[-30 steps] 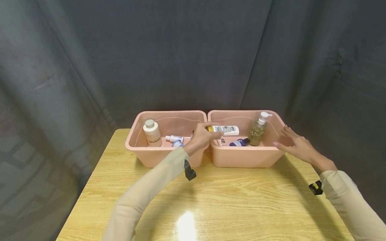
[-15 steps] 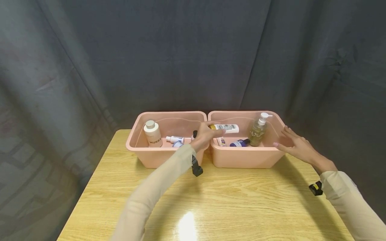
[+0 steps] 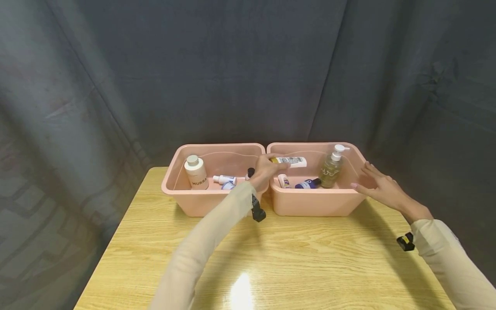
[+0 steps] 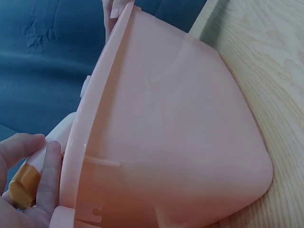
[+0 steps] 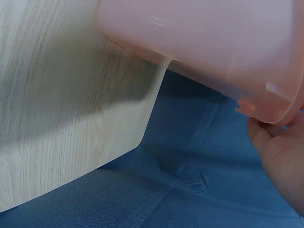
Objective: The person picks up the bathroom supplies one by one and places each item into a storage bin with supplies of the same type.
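Note:
My left hand (image 3: 264, 170) reaches over the meeting rims of two pink bins and pinches a white bottle with a gold cap (image 3: 294, 162). The bottle lies level over the right bin (image 3: 310, 202), its cap end between thumb and fingers; the left wrist view shows the gold cap (image 4: 24, 186) beside the bin wall. My right hand (image 3: 387, 189) rests on the right bin's outer rim, fingers extended. Below the held bottle are a small white tube (image 3: 284, 181) and a dark blue bottle (image 3: 306, 184). A green pump bottle (image 3: 330, 171) stands at that bin's right end.
The left bin (image 3: 217, 202) holds a white MURRA bottle (image 3: 196, 173), a small white tube (image 3: 224, 179), a blue-and-white item (image 3: 228, 186) and a black-capped item (image 3: 250, 172) partly behind my left hand. Both bins stand on a wooden table (image 3: 294, 258) before a dark curtain (image 3: 217, 77).
My left hand has moved slightly right, and the gold-capped bottle has risen a little with it. More of the small tube below shows. My right hand stays on the rim.

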`<state>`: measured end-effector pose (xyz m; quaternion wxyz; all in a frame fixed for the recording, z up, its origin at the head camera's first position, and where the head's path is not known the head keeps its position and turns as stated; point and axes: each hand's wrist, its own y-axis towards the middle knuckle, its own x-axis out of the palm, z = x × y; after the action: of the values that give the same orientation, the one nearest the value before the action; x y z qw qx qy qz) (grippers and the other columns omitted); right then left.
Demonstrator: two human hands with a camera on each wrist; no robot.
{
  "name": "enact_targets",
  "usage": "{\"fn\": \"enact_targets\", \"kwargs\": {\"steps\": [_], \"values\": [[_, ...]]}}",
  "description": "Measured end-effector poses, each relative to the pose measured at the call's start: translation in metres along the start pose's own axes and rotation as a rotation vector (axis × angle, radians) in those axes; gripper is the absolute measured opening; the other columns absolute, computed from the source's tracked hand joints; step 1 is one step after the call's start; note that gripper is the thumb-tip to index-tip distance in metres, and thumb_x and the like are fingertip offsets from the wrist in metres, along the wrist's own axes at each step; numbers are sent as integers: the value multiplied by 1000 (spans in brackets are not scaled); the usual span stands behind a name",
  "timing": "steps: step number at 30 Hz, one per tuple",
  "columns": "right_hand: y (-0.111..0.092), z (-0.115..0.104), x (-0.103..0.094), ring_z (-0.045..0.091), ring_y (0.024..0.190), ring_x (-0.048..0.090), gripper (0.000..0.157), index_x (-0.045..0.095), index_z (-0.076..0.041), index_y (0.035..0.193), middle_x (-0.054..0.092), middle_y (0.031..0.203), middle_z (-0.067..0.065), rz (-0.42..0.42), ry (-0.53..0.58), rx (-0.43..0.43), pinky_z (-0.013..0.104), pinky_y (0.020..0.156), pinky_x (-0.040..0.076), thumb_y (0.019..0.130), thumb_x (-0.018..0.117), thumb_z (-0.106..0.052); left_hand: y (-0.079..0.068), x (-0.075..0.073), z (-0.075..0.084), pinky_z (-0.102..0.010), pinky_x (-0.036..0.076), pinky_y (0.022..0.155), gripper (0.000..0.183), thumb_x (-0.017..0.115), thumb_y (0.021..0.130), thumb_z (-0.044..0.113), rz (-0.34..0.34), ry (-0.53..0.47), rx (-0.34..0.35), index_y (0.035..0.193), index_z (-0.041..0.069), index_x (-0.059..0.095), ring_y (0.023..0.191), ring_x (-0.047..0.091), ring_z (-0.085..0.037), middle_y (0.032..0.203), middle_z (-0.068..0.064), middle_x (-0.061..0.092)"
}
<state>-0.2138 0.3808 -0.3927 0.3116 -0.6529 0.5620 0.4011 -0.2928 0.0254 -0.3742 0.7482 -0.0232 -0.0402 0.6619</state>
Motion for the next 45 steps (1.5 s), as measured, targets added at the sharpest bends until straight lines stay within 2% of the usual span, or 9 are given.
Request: {"fn": "enact_targets", "kwargs": {"steps": [4,8,12,17,22,28,33,40,45], "values": [[0,0,0,62,137,12,86,22,1,155,-1,163,20,-5,3,8,80,100,12,95,60,-48,4,2,1,-44,54,90,43,82,75,-5,6,-64,-18,116,0,70,82,69,-19,97,-7,68],[0,0,0,62,138,11,87,21,1,155,-3,163,20,-13,2,4,80,99,15,96,60,-48,7,3,2,-41,56,86,49,82,76,-4,-3,-104,-44,123,-1,66,82,72,-23,98,-9,68],[0,0,0,62,137,12,86,23,1,155,-2,163,20,-9,3,7,79,100,15,95,60,-48,10,5,2,-40,56,86,47,83,78,1,4,-82,-41,122,3,67,83,73,-21,98,-6,68],[1,3,1,63,136,13,85,25,1,155,-1,163,19,-1,1,9,80,99,13,96,60,-49,15,7,1,-43,54,90,49,82,79,3,-3,-70,-21,126,1,65,80,73,-20,97,-6,69],[0,3,2,63,136,13,85,25,1,155,-1,163,19,-2,1,10,80,99,15,95,60,-50,18,9,-1,-42,54,90,50,82,79,3,2,-54,-35,126,2,65,78,73,-18,96,-5,69],[0,2,1,64,136,13,83,27,1,154,-2,163,18,1,1,4,80,99,13,96,60,-49,22,11,1,-39,55,89,46,84,78,5,53,-16,-65,121,5,67,78,73,-18,94,-5,70],[0,2,1,65,135,15,83,28,1,154,-1,163,19,8,-6,0,80,98,16,96,60,-48,26,12,2,-34,57,83,43,83,78,2,83,12,-47,119,4,68,78,72,-18,98,-8,70],[0,2,1,63,136,14,84,27,0,154,-3,163,17,-2,-3,12,80,98,17,96,60,-49,29,13,3,-33,58,80,50,80,80,-2,102,14,-50,128,1,63,84,73,-24,106,-15,68],[0,3,1,63,136,16,83,30,2,153,-1,163,19,5,-13,7,79,99,19,95,61,-49,31,17,2,-36,58,78,52,77,80,-8,138,21,-24,129,-3,61,90,72,-33,112,-22,65]]}}
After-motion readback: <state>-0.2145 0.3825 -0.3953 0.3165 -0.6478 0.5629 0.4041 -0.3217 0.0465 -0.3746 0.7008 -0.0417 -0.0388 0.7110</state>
